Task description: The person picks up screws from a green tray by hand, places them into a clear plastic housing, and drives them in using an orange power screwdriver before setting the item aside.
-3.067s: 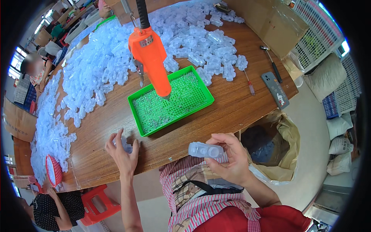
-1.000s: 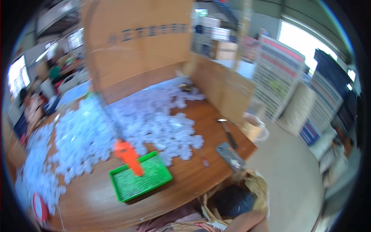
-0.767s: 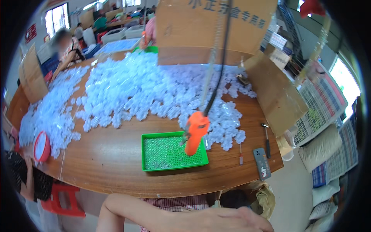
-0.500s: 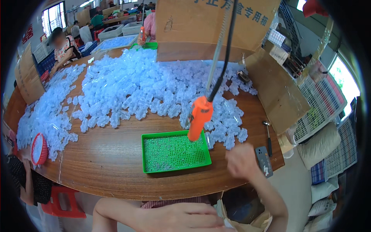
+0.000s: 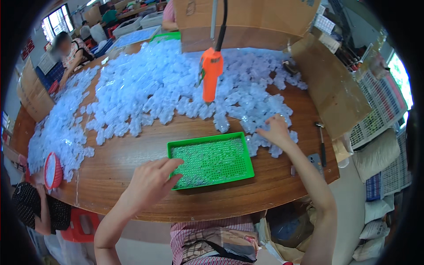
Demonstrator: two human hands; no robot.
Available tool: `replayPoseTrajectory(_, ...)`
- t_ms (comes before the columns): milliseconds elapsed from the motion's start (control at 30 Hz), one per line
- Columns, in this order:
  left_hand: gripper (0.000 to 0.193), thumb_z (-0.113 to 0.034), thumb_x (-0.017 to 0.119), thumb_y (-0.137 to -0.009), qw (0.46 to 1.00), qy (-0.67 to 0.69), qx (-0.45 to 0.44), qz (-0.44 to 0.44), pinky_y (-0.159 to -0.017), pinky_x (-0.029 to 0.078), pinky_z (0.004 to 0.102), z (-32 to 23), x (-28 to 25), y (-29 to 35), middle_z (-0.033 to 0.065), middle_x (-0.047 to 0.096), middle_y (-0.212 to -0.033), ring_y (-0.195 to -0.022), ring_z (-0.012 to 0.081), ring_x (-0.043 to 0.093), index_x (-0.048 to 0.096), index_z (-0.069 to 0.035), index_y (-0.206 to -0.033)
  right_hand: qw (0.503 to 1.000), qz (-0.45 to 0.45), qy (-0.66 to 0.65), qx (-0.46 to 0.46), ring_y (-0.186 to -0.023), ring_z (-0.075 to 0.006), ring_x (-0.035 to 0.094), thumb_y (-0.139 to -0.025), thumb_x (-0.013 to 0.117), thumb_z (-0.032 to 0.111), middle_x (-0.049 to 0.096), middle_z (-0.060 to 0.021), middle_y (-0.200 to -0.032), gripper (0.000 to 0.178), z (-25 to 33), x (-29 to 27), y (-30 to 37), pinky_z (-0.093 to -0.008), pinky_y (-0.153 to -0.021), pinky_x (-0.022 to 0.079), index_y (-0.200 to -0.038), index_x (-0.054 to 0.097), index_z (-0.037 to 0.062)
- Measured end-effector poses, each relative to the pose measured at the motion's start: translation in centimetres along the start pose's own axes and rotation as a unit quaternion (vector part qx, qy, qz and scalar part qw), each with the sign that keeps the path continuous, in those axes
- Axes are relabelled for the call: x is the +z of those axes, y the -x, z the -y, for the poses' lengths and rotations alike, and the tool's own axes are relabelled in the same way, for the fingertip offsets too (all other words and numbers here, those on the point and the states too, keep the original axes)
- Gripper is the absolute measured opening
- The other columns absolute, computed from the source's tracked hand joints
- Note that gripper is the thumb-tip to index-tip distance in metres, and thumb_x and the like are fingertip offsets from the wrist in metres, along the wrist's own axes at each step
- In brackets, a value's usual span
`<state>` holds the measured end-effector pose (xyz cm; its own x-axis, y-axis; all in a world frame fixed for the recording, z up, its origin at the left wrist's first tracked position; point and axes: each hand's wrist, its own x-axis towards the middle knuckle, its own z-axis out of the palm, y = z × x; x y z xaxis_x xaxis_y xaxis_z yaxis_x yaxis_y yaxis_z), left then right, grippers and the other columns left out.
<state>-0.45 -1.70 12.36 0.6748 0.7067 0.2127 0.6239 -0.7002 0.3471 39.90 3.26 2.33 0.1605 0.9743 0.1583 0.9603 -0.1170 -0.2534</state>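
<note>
A green tray [image 5: 250, 170] with a perforated bottom and small shiny parts strewn in it lies near the table's front edge. At its left rim is my left hand [image 5: 152, 182], thumb and fingers apart, fingertips just over the tray; I see nothing held. My right hand [image 5: 279, 131] reaches to the near right end of a large heap of clear plastic pieces [image 5: 145, 84]. Its thumb and fingers are spread beside the pieces, with nothing visible between them. Above the heap, beyond the tray, an orange electric screwdriver [image 5: 211, 75] hangs from a black cable.
Cardboard sheets [image 5: 247, 24] wall the table's far and right sides. A hammer [image 5: 322, 145] and a phone [image 5: 315, 163] lie at the right. At left are a red basket [image 5: 53, 171] and a co-worker's arm [image 5: 43, 210]; another person [image 5: 70, 53] sits farther back.
My left hand has come up from the lower edge to the tray. My right hand has moved forward from beside the phone to the clear pieces, its fingers opening. The view has shifted.
</note>
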Motion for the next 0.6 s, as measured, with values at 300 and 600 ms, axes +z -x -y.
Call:
replayPoseTrajectory(300,0.025,-0.013,0.064,-0.086,0.981,0.160,-0.112,0.002,-0.066,0.052,0.0409,2.1,1.8,0.1,0.0128,0.067,-0.092,-0.076,0.0300,0.067,0.058,-0.007,-0.110,0.984,-0.134,-0.089,-0.073,-0.098,-0.0281,0.052,-0.069,0.080,0.027,0.056,-0.0115,-0.099,0.046,1.5,-0.7,3.1,-0.0388,-0.086,0.040,-0.097,0.051,0.0047)
replayPoseTrajectory(600,0.028,-0.016,0.065,-0.084,0.998,0.037,0.056,-0.005,-0.085,0.050,0.0390,4.6,9.1,-3.7,0.0136,0.063,-0.109,-0.103,0.0300,0.060,0.060,-0.004,-0.110,0.962,-0.035,-0.090,-0.257,-0.086,-0.0332,0.056,-0.066,0.076,0.016,0.056,-0.0148,-0.099,0.045,6.4,-3.5,12.7,-0.0414,-0.074,0.045,-0.099,0.049,0.0035)
